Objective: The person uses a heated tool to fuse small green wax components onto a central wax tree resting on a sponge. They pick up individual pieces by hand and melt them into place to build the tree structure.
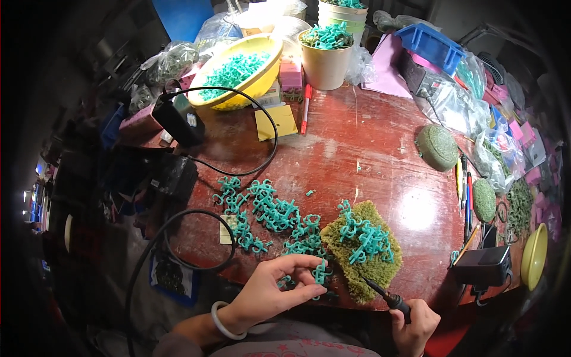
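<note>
My left hand (267,291), with a pale bangle at its wrist, pinches a small curly teal piece (321,272) between thumb and fingers. In my right hand (418,327) is a black-handled pointed tool (395,301), its thin dark tip at the lower part of a yellow-green, spongy-looking block (355,278). Several teal pieces (370,241) lie on top of that block. Beyond my left hand, more curly teal pieces (270,205) spread in loose clusters on the worn red table (333,157). A few are partly hidden behind my left fingers.
A tilted yellow basin (264,71) and a cream bucket (324,66), both holding teal pieces, stand at the back. A black cable (275,134) loops over the left side. Rounded green lumps (438,147), pens (467,190) and a black box (485,265) line the right.
</note>
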`<state>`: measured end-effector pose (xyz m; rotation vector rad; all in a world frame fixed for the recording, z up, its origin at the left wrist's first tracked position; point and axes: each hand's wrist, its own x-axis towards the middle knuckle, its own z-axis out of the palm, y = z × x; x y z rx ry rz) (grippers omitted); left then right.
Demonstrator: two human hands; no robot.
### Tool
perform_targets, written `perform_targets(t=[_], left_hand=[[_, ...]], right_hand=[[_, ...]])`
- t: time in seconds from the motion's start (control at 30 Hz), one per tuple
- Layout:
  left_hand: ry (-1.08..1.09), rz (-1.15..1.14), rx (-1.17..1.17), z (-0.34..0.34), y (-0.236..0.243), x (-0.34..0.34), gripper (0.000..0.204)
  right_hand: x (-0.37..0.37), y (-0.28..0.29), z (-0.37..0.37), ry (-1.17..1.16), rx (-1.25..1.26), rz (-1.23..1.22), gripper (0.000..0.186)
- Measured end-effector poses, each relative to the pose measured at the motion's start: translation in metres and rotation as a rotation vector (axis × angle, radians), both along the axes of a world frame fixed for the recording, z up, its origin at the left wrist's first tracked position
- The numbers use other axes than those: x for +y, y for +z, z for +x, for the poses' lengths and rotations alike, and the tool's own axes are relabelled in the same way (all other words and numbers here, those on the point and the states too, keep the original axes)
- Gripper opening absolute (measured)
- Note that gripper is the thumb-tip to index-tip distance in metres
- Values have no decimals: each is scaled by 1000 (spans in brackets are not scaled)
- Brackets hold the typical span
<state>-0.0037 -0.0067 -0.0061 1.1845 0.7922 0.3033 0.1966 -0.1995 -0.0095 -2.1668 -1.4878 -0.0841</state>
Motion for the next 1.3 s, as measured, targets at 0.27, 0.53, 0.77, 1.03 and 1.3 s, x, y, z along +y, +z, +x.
perform_targets(t=[0.27, 0.53, 0.77, 1.03, 1.3], left_hand=[[6, -16, 8, 1, 1, 0, 42], [19, -33, -14, 1, 2, 0, 42], [98, -279, -101, 1, 4, 2, 46], [113, -322, -132, 2, 3, 3, 48], [116, -322, -119, 2, 3, 2, 49]], right_hand=[[-3, -2, 1, -12, -14, -17, 31], [-1, -1, 1, -7, -5, -9, 32], [7, -5, -3, 31, 127, 45, 34], [8, -6, -6, 34, 160, 50, 34], [22, -2, -16, 133, 238, 49, 26]])
